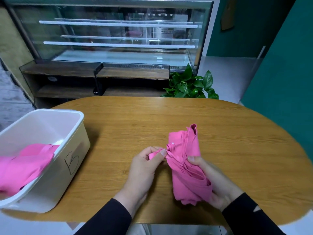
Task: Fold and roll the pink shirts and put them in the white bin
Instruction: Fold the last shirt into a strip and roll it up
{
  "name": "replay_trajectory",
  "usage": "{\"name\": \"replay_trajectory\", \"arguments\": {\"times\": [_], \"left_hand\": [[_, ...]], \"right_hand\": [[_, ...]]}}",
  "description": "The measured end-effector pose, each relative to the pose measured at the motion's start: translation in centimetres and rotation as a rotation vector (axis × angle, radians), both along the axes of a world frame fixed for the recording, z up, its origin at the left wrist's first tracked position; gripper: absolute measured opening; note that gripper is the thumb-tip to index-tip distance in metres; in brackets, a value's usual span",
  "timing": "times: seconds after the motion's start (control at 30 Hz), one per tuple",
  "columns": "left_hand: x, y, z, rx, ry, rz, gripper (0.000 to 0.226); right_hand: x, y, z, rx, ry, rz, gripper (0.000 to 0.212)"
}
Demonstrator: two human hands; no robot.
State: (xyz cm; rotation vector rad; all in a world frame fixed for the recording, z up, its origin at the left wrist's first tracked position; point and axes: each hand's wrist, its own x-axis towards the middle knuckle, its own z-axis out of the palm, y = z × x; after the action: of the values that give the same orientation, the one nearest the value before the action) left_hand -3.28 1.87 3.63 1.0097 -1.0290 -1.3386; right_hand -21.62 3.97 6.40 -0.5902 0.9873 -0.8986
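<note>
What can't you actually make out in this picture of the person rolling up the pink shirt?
- Pink shirt in the white bin: the head view's left edge cuts off this shirt, so how it is folded is unclear.
- Right hand: its fingers lie behind the rolled pink shirt.
- Left hand: what part of the shirt it pinches is unclear.
- Glass display case: reflections blur its contents.
</note>
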Motion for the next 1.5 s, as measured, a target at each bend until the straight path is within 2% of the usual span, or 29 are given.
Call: {"name": "replay_trajectory", "arguments": {"times": [0.1, 0.23, 0.37, 0.43, 0.5, 0.6, 0.67, 0.7, 0.77, 0.83, 0.93, 1.0, 1.07, 1.17, 1.23, 1.33, 1.43, 1.5], "left_hand": [[0.8, -0.2, 1.0, -0.076, -0.183, 0.029, 0.005], [2.0, -0.2, 1.9, -0.144, -0.399, -0.120, 0.009], [2.8, -0.9, 1.8, -0.098, -0.483, -0.256, 0.013], [3.0, -1.0, 1.8, -0.055, -0.467, -0.318, 0.007], [3.1, -0.8, 1.6, -0.042, -0.443, -0.295, 0.010], [3.4, -0.8, 1.4, -0.003, -0.306, -0.219, 0.002], [3.5, -0.9, 1.5, -0.004, -0.319, -0.210, 0.007], [3.5, -0.9, 1.6, -0.021, -0.354, -0.186, 0.010], [3.1, -0.8, 1.7, -0.084, -0.457, -0.013, 0.014], [2.1, -0.3, 2.3, -0.166, -0.661, 0.171, 0.023], [-0.7, 0.4, 2.5, -0.172, -0.810, 0.054, 0.053], [-2.8, 0.6, 2.3, -0.099, -0.711, 0.026, 0.058], [-4.0, 0.5, 2.2, -0.022, -0.480, 0.117, 0.054], [-4.6, 0.4, 1.6, -0.010, -0.280, 0.223, 0.036], [-4.5, 0.2, 1.1, -0.011, -0.173, 0.237, 0.037], [-4.1, -0.5, 0.9, 0.009, -0.120, 0.261, 0.051], [-3.9, -1.0, 1.0, 0.036, -0.089, 0.275, 0.045], [-3.6, -1.3, 0.9, 0.034, -0.101, 0.274, 0.040]], "right_hand": [[0.1, -0.2, -0.4, 0.009, 0.026, -0.011, 0.034], [0.2, -0.5, -0.7, -0.017, 0.083, -0.069, 0.034], [0.2, -0.9, -0.8, -0.047, 0.172, -0.064, 0.034], [0.2, -1.1, -0.9, -0.066, 0.233, -0.052, 0.045], [0.2, -1.1, -0.9, -0.107, 0.302, -0.035, 0.054], [0.1, -1.2, -0.9, -0.157, 0.412, -0.037, 0.049], [0.0, -1.4, -1.2, -0.181, 0.507, -0.047, 0.053], [0.0, -1.5, -1.5, -0.193, 0.553, -0.057, 0.057], [0.2, -1.4, -1.6, -0.238, 0.626, -0.082, 0.064], [0.8, -1.4, -1.6, -0.313, 0.739, -0.115, 0.075], [2.1, -1.3, -1.7, -0.435, 0.983, -0.156, 0.091], [3.4, -1.0, -1.8, -0.502, 0.975, -0.134, 0.091], [4.6, -0.6, -1.6, -0.519, 0.856, -0.139, 0.078], [4.5, -0.5, -1.1, -0.513, 0.781, -0.133, 0.084], [3.8, -0.5, -1.2, -0.529, 0.716, -0.032, 0.084], [3.2, -0.3, -0.8, -0.521, 0.595, 0.105, 0.080], [3.6, -0.4, -0.6, -0.511, 0.683, 0.138, 0.065], [4.3, -0.4, -0.9, -0.551, 0.767, 0.120, 0.071]]}}
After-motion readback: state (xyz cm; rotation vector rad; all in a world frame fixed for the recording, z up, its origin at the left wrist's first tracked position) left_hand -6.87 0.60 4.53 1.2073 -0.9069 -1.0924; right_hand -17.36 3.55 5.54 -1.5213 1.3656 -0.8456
